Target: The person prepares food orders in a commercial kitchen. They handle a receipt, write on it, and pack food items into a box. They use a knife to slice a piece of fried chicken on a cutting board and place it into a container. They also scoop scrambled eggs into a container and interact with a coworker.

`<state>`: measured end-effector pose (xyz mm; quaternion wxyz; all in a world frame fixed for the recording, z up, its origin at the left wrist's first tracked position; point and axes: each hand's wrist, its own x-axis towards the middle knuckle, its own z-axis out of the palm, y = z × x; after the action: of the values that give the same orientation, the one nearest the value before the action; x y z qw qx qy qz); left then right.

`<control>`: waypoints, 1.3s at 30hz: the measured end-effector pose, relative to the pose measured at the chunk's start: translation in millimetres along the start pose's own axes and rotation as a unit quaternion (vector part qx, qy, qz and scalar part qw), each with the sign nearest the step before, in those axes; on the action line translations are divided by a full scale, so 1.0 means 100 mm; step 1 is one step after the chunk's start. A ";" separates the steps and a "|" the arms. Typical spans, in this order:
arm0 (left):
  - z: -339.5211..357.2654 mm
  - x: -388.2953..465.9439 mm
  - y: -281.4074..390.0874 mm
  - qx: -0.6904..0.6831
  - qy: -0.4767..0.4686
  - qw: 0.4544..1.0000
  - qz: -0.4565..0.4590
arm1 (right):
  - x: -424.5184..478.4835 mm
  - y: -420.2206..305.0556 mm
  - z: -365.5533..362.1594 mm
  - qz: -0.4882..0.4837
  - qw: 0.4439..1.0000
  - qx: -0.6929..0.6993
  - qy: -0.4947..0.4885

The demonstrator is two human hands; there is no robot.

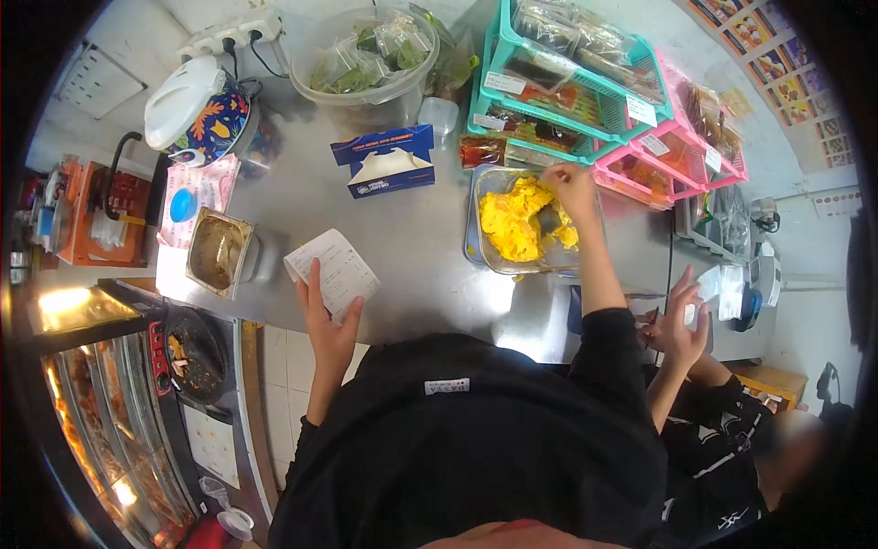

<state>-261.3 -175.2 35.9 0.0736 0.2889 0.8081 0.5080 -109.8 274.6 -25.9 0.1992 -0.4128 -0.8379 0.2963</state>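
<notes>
My left hand (pixel 328 319) holds a folded paper slip (pixel 334 270) bearing writing, over the front edge of the steel counter. Above the right part of a rectangular tray (pixel 480 248) is my right hand (pixel 571 189), fingers bent together; whether they pinch anything is too small to tell. Bright yellow food (pixel 511 226) fills much of that tray, which rests on a bluish lid or tray. An open blue cardboard box (pixel 392 180) with a pale inside stands between the hands, farther back. Left of the paper is a metal food pan (pixel 219 252) with brownish residue.
Teal baskets (pixel 597 106) and pink baskets (pixel 686 161) hold packets at the back. A tub (pixel 363 103) holds bagged greens. At left are a patterned pot (pixel 209 127), blue cap (pixel 184 205), pan (pixel 195 357) and lit display case (pixel 110 425). A co-worker's hand (pixel 679 329) is at right.
</notes>
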 end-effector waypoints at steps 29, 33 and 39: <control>0.24 0.24 0.24 -0.095 -0.118 0.988 0.023 | -1.44 0.13 -0.39 -0.147 0.985 -0.080 0.052; 0.67 0.40 0.67 -0.108 -0.298 0.940 0.126 | -1.83 -0.02 -0.69 -0.210 0.968 -0.138 -0.016; 1.50 0.39 1.38 -0.279 -0.519 0.779 0.212 | -1.82 -0.08 -0.35 -0.319 0.932 -0.167 -0.037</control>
<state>-177.0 6.4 91.4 0.4499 0.6401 0.3882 0.4870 11.7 135.3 -11.0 0.1808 -0.1397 -0.9695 0.0881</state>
